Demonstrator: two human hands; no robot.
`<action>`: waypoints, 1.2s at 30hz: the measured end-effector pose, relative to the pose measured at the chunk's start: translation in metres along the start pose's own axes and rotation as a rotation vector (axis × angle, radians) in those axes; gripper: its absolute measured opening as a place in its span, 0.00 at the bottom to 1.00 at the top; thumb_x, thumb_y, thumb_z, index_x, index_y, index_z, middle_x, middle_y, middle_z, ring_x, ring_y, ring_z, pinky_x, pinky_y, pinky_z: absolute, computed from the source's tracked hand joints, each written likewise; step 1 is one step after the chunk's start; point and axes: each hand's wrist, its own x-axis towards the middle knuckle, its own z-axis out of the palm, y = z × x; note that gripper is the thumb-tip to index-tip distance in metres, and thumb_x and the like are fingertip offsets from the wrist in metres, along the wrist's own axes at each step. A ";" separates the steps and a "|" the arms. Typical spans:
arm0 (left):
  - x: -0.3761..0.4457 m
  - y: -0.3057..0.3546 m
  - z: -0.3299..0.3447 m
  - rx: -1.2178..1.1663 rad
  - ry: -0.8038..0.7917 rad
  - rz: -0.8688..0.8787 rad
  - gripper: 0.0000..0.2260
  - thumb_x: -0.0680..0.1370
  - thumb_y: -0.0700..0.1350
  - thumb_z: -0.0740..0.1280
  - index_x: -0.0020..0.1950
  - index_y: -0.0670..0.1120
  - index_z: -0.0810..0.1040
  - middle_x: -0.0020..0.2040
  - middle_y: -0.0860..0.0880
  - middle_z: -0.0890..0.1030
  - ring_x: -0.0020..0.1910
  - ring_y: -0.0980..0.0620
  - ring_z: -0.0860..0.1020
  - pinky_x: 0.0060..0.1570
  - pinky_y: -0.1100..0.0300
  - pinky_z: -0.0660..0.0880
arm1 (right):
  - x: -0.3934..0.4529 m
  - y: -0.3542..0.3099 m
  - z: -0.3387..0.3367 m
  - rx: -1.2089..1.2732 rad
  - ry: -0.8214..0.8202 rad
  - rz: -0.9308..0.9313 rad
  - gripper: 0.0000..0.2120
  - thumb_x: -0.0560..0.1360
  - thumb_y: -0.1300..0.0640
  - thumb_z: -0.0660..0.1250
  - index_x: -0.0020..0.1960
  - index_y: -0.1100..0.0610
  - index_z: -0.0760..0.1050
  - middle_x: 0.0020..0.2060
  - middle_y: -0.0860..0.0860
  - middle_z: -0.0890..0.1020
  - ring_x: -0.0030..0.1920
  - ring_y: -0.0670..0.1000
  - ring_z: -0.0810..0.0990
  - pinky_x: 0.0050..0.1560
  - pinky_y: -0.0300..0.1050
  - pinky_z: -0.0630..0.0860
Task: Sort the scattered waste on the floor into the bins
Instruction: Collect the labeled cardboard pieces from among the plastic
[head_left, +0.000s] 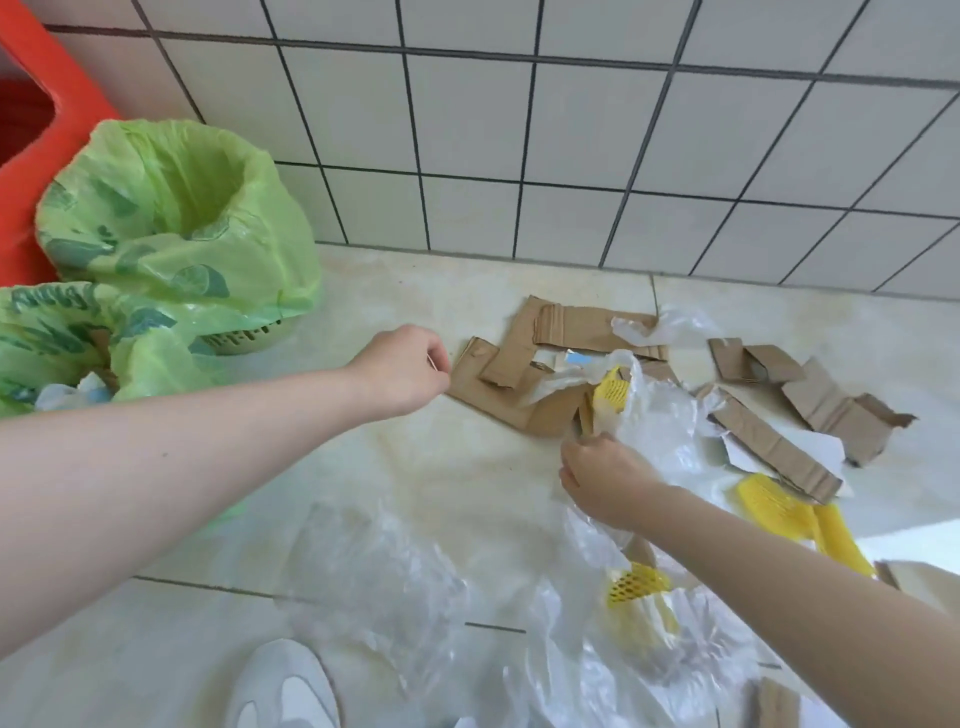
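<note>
Pinching clear plastic bag (660, 415): right hand (605, 480); left hand (402, 371) curled, empty.

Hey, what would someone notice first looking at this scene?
Probably the two bins lined with bright green bags at the left. Next, torn cardboard, clear plastic and yellow foam netting littering the floor, where the right hand pinches a scrap.

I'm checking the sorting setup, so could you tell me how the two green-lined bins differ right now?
The far bin is wholly in view, while the near bin is cut off by the frame's left edge. The far bin shows nothing inside from this angle; the near bin already holds pale plastic scraps. The far bin's basket base peeks out below its liner; the near bin's doesn't. Both have green printed liners.
</note>
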 end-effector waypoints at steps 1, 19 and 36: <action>0.006 0.005 0.008 0.033 -0.026 0.015 0.06 0.74 0.40 0.64 0.47 0.46 0.79 0.40 0.52 0.78 0.43 0.49 0.76 0.40 0.61 0.70 | 0.000 0.007 0.000 -0.031 -0.001 0.050 0.15 0.81 0.53 0.53 0.62 0.60 0.69 0.53 0.56 0.76 0.58 0.58 0.73 0.48 0.46 0.70; 0.077 0.003 0.132 0.613 -0.221 0.356 0.27 0.74 0.40 0.63 0.72 0.50 0.61 0.73 0.50 0.60 0.73 0.46 0.57 0.67 0.51 0.65 | 0.043 0.042 0.006 -0.111 0.022 0.239 0.28 0.78 0.44 0.57 0.68 0.63 0.62 0.66 0.61 0.67 0.64 0.62 0.69 0.56 0.53 0.75; 0.095 -0.026 0.131 0.798 -0.285 0.374 0.38 0.74 0.66 0.59 0.75 0.62 0.39 0.79 0.50 0.42 0.76 0.36 0.46 0.68 0.38 0.61 | 0.042 0.037 0.016 -0.036 0.113 0.279 0.18 0.72 0.61 0.61 0.60 0.57 0.61 0.57 0.56 0.72 0.54 0.60 0.73 0.42 0.48 0.68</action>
